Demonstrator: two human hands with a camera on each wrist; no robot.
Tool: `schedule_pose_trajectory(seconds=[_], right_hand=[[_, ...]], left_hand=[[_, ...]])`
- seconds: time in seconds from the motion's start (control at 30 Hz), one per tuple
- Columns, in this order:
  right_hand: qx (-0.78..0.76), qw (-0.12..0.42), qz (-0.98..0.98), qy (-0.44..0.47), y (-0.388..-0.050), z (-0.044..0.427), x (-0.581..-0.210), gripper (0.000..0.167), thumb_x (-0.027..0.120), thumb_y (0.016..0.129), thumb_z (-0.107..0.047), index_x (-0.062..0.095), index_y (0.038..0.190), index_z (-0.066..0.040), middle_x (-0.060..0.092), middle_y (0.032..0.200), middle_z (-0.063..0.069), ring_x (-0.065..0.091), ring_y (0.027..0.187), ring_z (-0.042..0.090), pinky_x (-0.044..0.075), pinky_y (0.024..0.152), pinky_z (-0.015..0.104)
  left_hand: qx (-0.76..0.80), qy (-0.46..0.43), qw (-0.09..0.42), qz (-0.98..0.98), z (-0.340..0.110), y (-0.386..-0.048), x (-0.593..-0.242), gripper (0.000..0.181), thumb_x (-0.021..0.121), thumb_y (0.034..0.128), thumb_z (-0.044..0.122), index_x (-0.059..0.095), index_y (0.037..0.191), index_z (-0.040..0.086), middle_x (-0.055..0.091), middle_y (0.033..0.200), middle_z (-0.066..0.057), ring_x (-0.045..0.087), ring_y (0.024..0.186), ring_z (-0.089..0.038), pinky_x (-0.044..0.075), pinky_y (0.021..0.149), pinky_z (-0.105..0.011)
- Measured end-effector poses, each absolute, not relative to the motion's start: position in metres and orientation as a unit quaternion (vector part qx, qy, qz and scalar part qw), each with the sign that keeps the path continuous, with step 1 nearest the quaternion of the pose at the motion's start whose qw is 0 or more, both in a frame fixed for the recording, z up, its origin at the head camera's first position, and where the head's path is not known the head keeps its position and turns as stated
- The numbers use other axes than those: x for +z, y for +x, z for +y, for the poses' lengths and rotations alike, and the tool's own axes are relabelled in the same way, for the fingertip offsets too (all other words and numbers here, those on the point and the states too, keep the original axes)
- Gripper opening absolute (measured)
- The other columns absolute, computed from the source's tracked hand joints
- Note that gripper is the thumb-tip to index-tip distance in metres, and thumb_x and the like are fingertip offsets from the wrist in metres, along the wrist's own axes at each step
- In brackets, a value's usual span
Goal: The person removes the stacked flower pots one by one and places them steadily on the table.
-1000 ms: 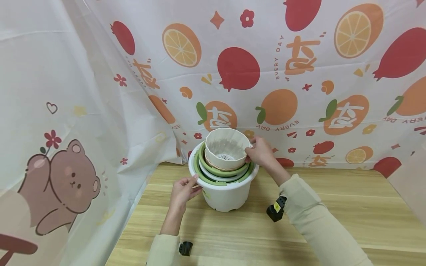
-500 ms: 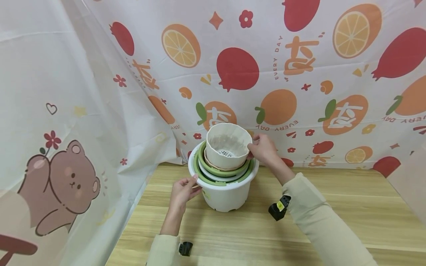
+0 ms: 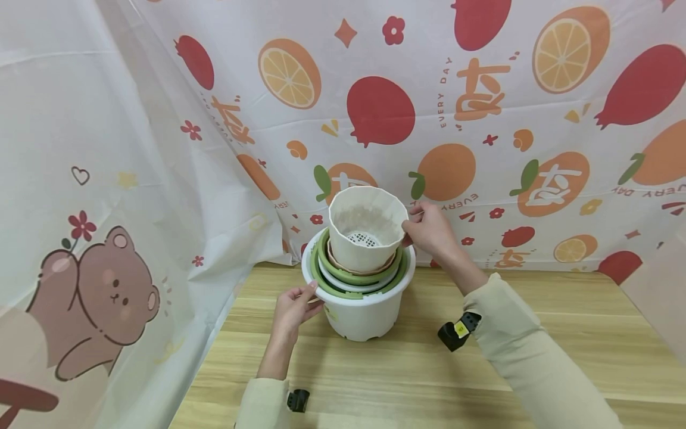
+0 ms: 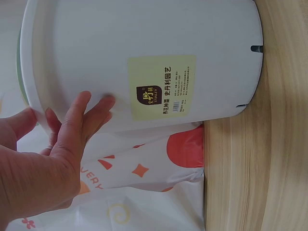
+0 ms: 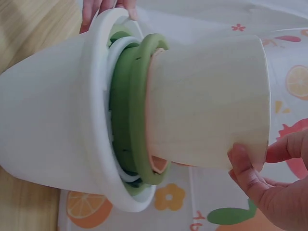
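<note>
Head view, lower centre of the frame: a nest of flower pots stands on the desk (image 3: 482, 357). We see the cream pot (image 3: 370, 229) at the top of the nest, its rim well above the others and its lower end inside a pinkish pot (image 5: 160, 164). Around these lie the rims of an upper green pot (image 5: 127, 106), a white inner pot (image 5: 115, 53) and a lower green pot (image 5: 120, 32), all within the large white pot (image 3: 364, 316). The right hand (image 3: 431, 229) pinches the cream pot's rim at one side, between thumb and fingers; the left hand (image 3: 293, 307) grips the large white pot's rim, thumb above and fingers against the wall beneath.

We judge the main hazard to be sticking: should the walls bind, the pinkish pot could rise with the cream one. A second lies in the one-sided pinch, which might let the cream pot tip, so that its base catches or it slips from the fingertips. A sharp tug with a loose left hand could also drag the whole nest along the desk. We cannot tell whether the cream and pinkish pots touch inside.
</note>
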State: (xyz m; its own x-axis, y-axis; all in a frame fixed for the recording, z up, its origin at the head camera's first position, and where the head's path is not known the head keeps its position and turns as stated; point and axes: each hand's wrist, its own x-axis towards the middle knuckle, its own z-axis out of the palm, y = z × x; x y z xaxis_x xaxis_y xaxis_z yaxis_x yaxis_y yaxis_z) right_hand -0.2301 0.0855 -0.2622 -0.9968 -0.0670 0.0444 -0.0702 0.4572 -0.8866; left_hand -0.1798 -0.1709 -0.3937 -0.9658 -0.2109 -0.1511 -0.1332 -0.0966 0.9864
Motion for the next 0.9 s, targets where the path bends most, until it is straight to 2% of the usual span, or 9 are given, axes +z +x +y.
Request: schedule_pose_trajectory(seconds=[0.27, 0.47, 0.6, 0.7, 0.73, 0.8, 0.9], right_hand=[[0.533, 0.005, -0.845, 0.044, -0.225, 0.089, -0.250, 0.032, 0.048, 0.089, -0.005, 0.043, 0.119, 0.006, 0.061, 0.093, 0.022, 0.065, 0.062, 0.019, 0.055, 0.065, 0.025], [0.547, 0.009, -0.835, 0.051, -0.221, 0.093, -0.241, 0.030, 0.047, 0.088, -0.003, 0.045, 0.116, 0.007, 0.061, 0.095, 0.023, 0.066, 0.066, 0.024, 0.057, 0.071, 0.032], [0.548, 0.009, -0.835, 0.046, -0.219, 0.097, -0.236, 0.028, 0.047, 0.089, -0.004, 0.046, 0.115, 0.005, 0.060, 0.095, 0.022, 0.066, 0.066, 0.024, 0.053, 0.054, 0.020], [0.549, 0.014, -0.834, 0.043, -0.218, 0.102, -0.234, 0.028, 0.047, 0.088, -0.005, 0.046, 0.115, 0.005, 0.060, 0.096, 0.022, 0.065, 0.065, 0.022, 0.049, 0.047, 0.019], [0.552, 0.016, -0.832, 0.043, -0.218, 0.104, -0.234, 0.029, 0.047, 0.088, -0.004, 0.046, 0.115, 0.006, 0.060, 0.096, 0.022, 0.065, 0.065, 0.023, 0.050, 0.048, 0.021], [0.554, 0.021, -0.831, 0.044, -0.218, 0.109, -0.234, 0.030, 0.047, 0.088, -0.004, 0.045, 0.116, 0.006, 0.059, 0.098, 0.022, 0.065, 0.065, 0.023, 0.057, 0.057, 0.025], [0.548, 0.027, -0.835, 0.042, -0.217, 0.117, -0.234, 0.032, 0.047, 0.087, -0.005, 0.045, 0.117, 0.007, 0.058, 0.099, 0.022, 0.065, 0.067, 0.023, 0.058, 0.064, 0.028]], left_hand=[[-0.726, 0.132, 0.022, -0.674, -0.170, -0.180, -0.392, 0.029, 0.057, 0.0916, 0.017, 0.056, 0.095, -0.012, 0.061, 0.086, -0.011, 0.065, 0.072, -0.018, 0.057, 0.071, -0.026], [-0.729, 0.136, 0.020, -0.671, -0.171, -0.181, -0.392, 0.030, 0.056, 0.0921, 0.016, 0.055, 0.098, -0.013, 0.061, 0.086, -0.011, 0.065, 0.072, -0.017, 0.057, 0.071, -0.026], [-0.728, 0.136, 0.020, -0.671, -0.171, -0.180, -0.392, 0.030, 0.056, 0.0921, 0.016, 0.055, 0.098, -0.014, 0.061, 0.086, -0.011, 0.065, 0.071, -0.017, 0.057, 0.070, -0.025], [-0.728, 0.135, 0.019, -0.672, -0.170, -0.179, -0.391, 0.030, 0.057, 0.0920, 0.016, 0.055, 0.097, -0.014, 0.061, 0.086, -0.011, 0.065, 0.071, -0.017, 0.057, 0.070, -0.025], [-0.727, 0.134, 0.019, -0.673, -0.170, -0.180, -0.392, 0.031, 0.057, 0.0919, 0.016, 0.055, 0.097, -0.014, 0.060, 0.086, -0.011, 0.065, 0.071, -0.017, 0.057, 0.070, -0.025], [-0.728, 0.134, 0.018, -0.672, -0.170, -0.180, -0.391, 0.030, 0.057, 0.0917, 0.016, 0.054, 0.097, -0.013, 0.060, 0.087, -0.011, 0.065, 0.072, -0.017, 0.057, 0.071, -0.025], [-0.727, 0.135, 0.019, -0.673, -0.170, -0.180, -0.392, 0.031, 0.058, 0.0915, 0.017, 0.054, 0.097, -0.013, 0.060, 0.087, -0.011, 0.065, 0.072, -0.017, 0.057, 0.071, -0.025]])
